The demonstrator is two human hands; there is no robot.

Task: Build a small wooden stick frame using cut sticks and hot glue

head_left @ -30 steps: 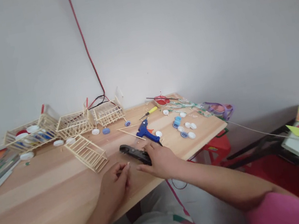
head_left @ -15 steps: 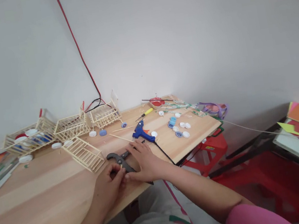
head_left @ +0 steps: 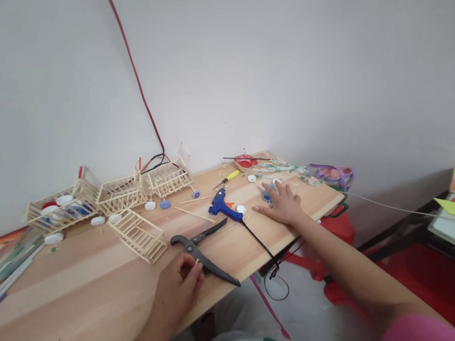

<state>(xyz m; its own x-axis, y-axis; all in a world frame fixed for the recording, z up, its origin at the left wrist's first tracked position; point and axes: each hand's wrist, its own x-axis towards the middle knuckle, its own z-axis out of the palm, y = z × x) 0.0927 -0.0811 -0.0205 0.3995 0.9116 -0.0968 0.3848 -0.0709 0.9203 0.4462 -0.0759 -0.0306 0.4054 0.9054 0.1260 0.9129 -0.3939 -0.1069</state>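
Head view: your left hand [head_left: 179, 286] is resting on the smooth wooden table [head_left: 77, 289], fingers curling against the matte black cutters [head_left: 200, 249], which are lying open near the front edge; whether it is gripping cannot be told. Your right hand [head_left: 281, 206] is lying flat, released, over round plastic caps [head_left: 265, 195] beside the blue glue gun [head_left: 222, 206].

Soft, even light without glare falls on the plain white wall [head_left: 275, 40], which darkens into the top right corner, the left hand [head_left: 176, 288] casts only a faint shadow on the pale wooden tabletop [head_left: 78, 294], and the edges bow and blur slightly.
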